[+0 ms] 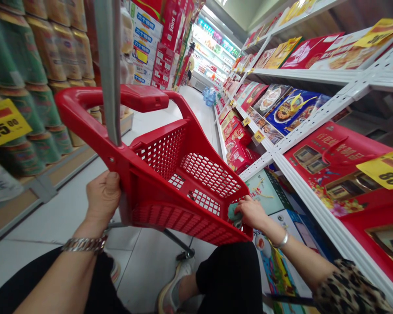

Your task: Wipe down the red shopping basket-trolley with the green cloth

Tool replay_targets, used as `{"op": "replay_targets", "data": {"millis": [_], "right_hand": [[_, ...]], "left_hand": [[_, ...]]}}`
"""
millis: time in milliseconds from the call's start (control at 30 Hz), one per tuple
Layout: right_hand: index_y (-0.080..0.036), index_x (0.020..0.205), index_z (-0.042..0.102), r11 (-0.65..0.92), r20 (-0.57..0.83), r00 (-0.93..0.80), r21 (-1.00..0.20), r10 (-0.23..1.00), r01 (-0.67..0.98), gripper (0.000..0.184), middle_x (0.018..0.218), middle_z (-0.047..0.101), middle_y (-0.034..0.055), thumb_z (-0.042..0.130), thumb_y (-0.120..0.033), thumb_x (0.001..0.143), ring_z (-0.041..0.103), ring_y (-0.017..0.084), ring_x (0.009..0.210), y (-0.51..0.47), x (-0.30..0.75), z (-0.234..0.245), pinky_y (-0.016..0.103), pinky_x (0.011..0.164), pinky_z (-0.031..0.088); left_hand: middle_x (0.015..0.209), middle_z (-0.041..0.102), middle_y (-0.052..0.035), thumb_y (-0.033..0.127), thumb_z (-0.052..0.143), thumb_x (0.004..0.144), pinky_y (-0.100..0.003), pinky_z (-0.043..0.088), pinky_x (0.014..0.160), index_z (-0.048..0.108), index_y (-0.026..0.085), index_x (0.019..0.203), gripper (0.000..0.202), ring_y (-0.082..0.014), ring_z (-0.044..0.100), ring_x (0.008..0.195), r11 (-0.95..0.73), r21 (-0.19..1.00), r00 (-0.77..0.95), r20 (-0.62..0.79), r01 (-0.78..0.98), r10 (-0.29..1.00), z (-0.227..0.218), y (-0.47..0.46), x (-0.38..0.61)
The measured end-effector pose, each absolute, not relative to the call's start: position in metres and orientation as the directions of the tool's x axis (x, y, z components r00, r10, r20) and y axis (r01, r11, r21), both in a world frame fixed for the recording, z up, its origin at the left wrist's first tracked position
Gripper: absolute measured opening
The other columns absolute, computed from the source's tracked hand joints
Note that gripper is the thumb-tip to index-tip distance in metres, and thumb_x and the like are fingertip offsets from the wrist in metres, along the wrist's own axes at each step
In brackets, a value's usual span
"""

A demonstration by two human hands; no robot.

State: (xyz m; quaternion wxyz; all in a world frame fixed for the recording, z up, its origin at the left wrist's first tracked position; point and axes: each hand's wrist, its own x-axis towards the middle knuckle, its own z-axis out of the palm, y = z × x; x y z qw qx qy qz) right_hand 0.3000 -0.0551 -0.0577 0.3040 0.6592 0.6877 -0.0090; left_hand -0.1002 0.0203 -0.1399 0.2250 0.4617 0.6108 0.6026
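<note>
A red plastic shopping basket point(170, 174) with perforated walls is tilted in front of me, its empty inside facing me. My left hand point(103, 196) grips the basket's near left corner, fingers wrapped round the rim. My right hand point(250, 212) presses a small greenish cloth point(235, 214) against the basket's lower right rim, fingers closed on it. A grey metal pole point(109, 69) rises from the basket's left side, and the red handle point(144, 98) arches over the top. My knees and one shoe show below.
White shelves point(314, 117) with red and blue gift boxes line the right side. Stacked green and tan tins point(36, 87) with a yellow price tag point(3, 122) stand on the left. The light tiled aisle point(196, 104) runs ahead to bright shelves.
</note>
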Motion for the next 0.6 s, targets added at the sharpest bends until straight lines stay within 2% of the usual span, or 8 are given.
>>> {"op": "replay_targets", "data": {"millis": [167,233,333,467,600], "right_hand": [[-0.032,0.103,0.085,0.133,-0.473,0.007,0.263,0.881,0.956,0.051,0.098,0.081,0.0044,0.058,-0.001,0.073,0.062,0.025,0.103,-0.065,0.297,-0.055,0.028,0.078,0.045],[-0.030,0.102,0.086,0.104,-0.528,-0.020,0.130,0.849,0.986,0.055,0.092,0.081,0.0024,0.056,0.001,0.068,0.065,0.021,0.095,-0.066,0.296,-0.053,0.025,0.077,0.047],[-0.028,0.104,0.085,-0.018,-0.634,-0.016,-0.048,0.773,0.999,0.061,0.084,0.079,-0.0013,0.054,0.003,0.061,0.067,0.014,0.078,-0.065,0.293,-0.049,0.018,0.067,0.046],[-0.027,0.106,0.084,-0.205,-0.677,0.108,-0.065,0.728,0.977,0.064,0.074,0.073,-0.0038,0.055,0.001,0.056,0.065,0.011,0.063,-0.062,0.292,-0.048,0.016,0.057,0.045],[-0.024,0.109,0.083,-0.281,-0.668,0.157,-0.081,0.727,0.956,0.068,0.072,0.071,-0.0035,0.053,0.001,0.054,0.063,0.011,0.061,-0.064,0.290,-0.049,0.015,0.053,0.043]], "left_hand": [[0.046,0.030,0.0046,0.088,0.036,0.069,-0.026,0.029,0.048,0.038,0.026,0.054,0.064,-0.0121,0.030,0.054,-0.161,0.950,-0.465,0.274,0.267,0.842,-0.136,0.018,-0.100],[0.047,0.030,0.0046,0.087,0.037,0.070,-0.026,0.028,0.048,0.038,0.026,0.054,0.063,-0.0120,0.030,0.054,-0.163,0.952,-0.464,0.271,0.260,0.843,-0.138,0.018,-0.100],[0.049,0.030,0.0045,0.085,0.036,0.071,-0.027,0.029,0.049,0.038,0.026,0.054,0.062,-0.0120,0.029,0.055,-0.150,0.951,-0.466,0.266,0.271,0.844,-0.140,0.018,-0.100],[0.051,0.032,0.0043,0.079,0.038,0.073,-0.027,0.033,0.051,0.037,0.027,0.054,0.055,-0.0122,0.030,0.056,-0.161,0.955,-0.453,0.263,0.250,0.852,-0.143,0.017,-0.100],[0.053,0.035,0.0036,0.076,0.040,0.073,-0.026,0.035,0.052,0.037,0.026,0.055,0.053,-0.0125,0.032,0.057,-0.190,0.956,-0.433,0.273,0.225,0.859,-0.142,0.016,-0.101]]}}
